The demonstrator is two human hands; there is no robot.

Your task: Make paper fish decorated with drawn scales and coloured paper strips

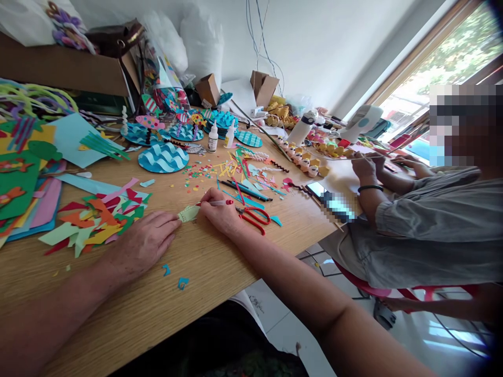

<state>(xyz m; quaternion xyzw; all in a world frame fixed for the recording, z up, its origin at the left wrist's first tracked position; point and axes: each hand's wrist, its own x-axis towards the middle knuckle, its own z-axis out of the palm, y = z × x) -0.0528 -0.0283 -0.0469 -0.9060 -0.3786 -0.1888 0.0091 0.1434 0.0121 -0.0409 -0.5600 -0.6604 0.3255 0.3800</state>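
My left hand (147,242) lies flat on the wooden table, fingers stretched out. Its fingertips touch the left end of a small pale green paper piece (189,213) with dark marks along it. My right hand (220,213) grips a red-and-white pen (223,202) over the right end of that paper; the pen's tip is partly hidden by the fingers. Beside my right hand lie red-handled scissors (257,215), their blades partly hidden. Dark pens (245,190) rest just beyond. Two small blue paper scraps (183,283) sit on the near side of the table.
Coloured paper scraps (104,217) pile at left, near stacked sheets (47,201). Blue wavy paper discs (163,158) and glue bottles (212,137) stand farther back. At right, a person in a grey shirt (436,220) works with both hands near a phone (324,196).
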